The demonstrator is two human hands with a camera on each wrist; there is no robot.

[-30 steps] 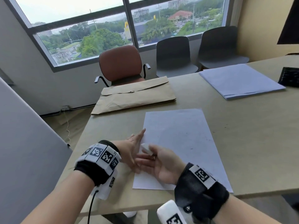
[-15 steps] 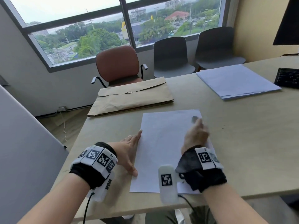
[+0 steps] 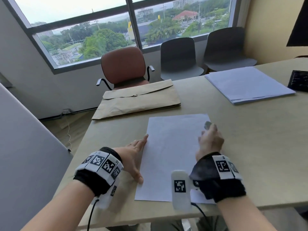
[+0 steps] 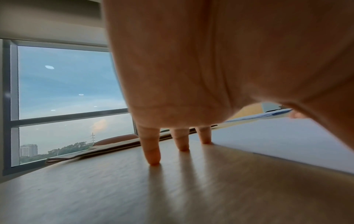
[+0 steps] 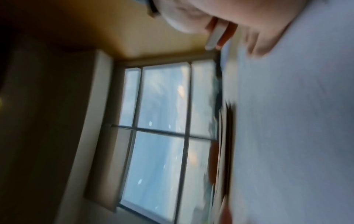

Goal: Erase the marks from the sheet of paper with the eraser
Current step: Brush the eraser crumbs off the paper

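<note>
A white sheet of paper (image 3: 173, 152) lies on the beige table in front of me; its marks are too faint to make out. My right hand (image 3: 210, 139) is at the sheet's upper right edge and pinches a small white eraser (image 3: 207, 125), blurred by motion. In the right wrist view the eraser (image 5: 215, 36) shows between thumb and fingers above the sheet (image 5: 296, 121). My left hand (image 3: 135, 155) lies flat and open at the sheet's left edge, fingers straight. In the left wrist view its fingertips (image 4: 153, 157) press on the table beside the sheet (image 4: 277, 136).
A brown envelope (image 3: 138, 101) lies at the back left of the table (image 3: 250, 147). A stack of white paper (image 3: 248, 85) sits at the back right, with a black keyboard (image 3: 298, 80) at the right edge. Three chairs stand behind the table under the window.
One second ago the right hand was next to the left hand with the eraser. It has carried the eraser to the sheet's upper right edge. The left hand has stayed flat.
</note>
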